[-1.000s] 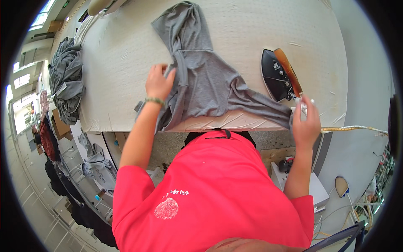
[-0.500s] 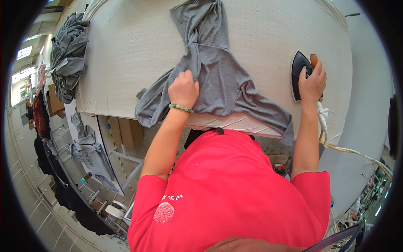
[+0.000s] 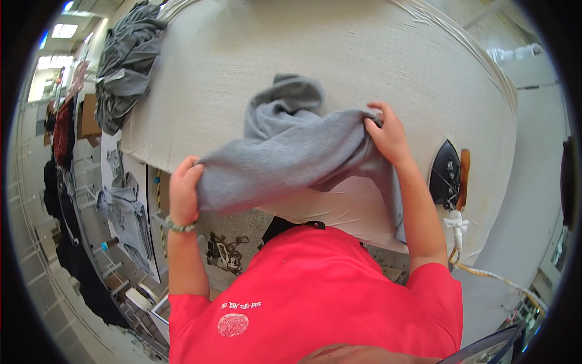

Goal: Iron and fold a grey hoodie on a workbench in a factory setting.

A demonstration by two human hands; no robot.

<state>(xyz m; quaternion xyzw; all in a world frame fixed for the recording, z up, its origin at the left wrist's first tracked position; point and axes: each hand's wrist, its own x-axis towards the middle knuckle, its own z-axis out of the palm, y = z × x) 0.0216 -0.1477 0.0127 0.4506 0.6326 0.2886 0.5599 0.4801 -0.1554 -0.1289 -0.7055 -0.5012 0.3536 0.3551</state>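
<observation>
Holds a grey garment stretched between both hands, over the near part of the pale, padded table. Clasps the left end in the left hand, grip closed on the cloth's edge, about the front edge of the table. Pinches the upper right edge in the right hand, grip narrow, fabric caught between thumb and fingers. Spans the space between the hands with a broad panel, slanting upward from left to right. Shows a curled fold beyond this panel, toward the middle of the table, and a narrower length running down beside the right forearm to the front edge. Wears a beaded bracelet on the left wrist and a red shirt. Has a black iron with a brown handle on the table to the right, apart from the garment, with a cord leading off rightward. Has a heap of grey cloth at the table's left edge.
</observation>
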